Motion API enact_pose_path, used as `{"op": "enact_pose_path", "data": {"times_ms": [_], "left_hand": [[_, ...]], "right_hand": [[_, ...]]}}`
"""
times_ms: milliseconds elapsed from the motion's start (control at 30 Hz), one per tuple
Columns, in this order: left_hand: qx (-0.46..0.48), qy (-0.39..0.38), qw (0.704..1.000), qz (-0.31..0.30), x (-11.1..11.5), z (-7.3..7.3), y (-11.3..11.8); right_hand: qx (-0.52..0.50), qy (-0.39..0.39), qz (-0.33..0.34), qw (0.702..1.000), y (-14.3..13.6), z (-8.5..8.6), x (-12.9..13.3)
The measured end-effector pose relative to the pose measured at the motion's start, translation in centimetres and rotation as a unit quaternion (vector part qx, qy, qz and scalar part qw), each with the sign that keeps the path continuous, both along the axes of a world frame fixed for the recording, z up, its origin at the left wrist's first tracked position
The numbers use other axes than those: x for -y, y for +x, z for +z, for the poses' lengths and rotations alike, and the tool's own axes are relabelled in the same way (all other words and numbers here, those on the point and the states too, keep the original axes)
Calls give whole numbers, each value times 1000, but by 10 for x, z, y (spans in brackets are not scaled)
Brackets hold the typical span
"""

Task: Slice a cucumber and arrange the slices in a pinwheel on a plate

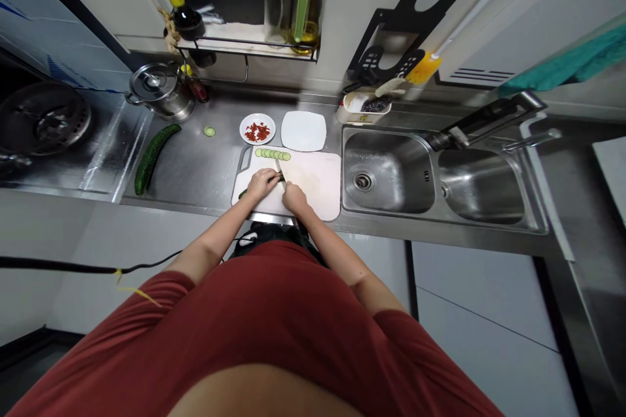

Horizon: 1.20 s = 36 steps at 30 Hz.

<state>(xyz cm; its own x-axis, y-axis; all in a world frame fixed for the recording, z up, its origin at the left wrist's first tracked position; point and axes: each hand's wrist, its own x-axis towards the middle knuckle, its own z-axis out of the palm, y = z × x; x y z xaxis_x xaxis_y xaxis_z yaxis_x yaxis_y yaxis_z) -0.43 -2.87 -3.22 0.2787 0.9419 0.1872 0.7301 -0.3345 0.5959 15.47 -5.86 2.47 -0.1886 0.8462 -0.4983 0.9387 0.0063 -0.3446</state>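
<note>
My left hand (263, 184) is closed over a cucumber (242, 194) that lies on the white cutting board (317, 186); most of it is hidden under the fingers. In my right hand (295, 199) is a knife (279, 167), its blade against the cucumber's end beside my left fingertips. A row of overlapping cucumber slices (272, 154) lies along the board's far edge. Behind the board stand a white plate with chopped red pieces (257, 129) and a bare square white plate (303, 131).
A whole cucumber (155, 158) and a cut cucumber end (209, 131) lie to the left, near a lidded steel pot (160, 91). At right is a double sink (391, 169) with a faucet (484, 124). Bottles stand on a wall rack (244, 45) above the counter.
</note>
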Motion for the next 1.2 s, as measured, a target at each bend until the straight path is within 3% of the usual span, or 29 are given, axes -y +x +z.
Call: {"op": "enact_pose_path", "data": {"times_ms": [233,567,933,1200], "left_hand": [[3,6,1000,-3,0,0,0],[2,1,1000,4,2,2,1],[9,13,1000,0,0,-4,-1],[7,5,1000,2,0,-3,-1]], "right_hand": [[0,11,-6,1000,-5,2,-5],[21,-19,-10,1000,9,-1,23],[12,-21,-7,1000,1,-3,8],[13,-22,-10,1000,3,-4,14]]}}
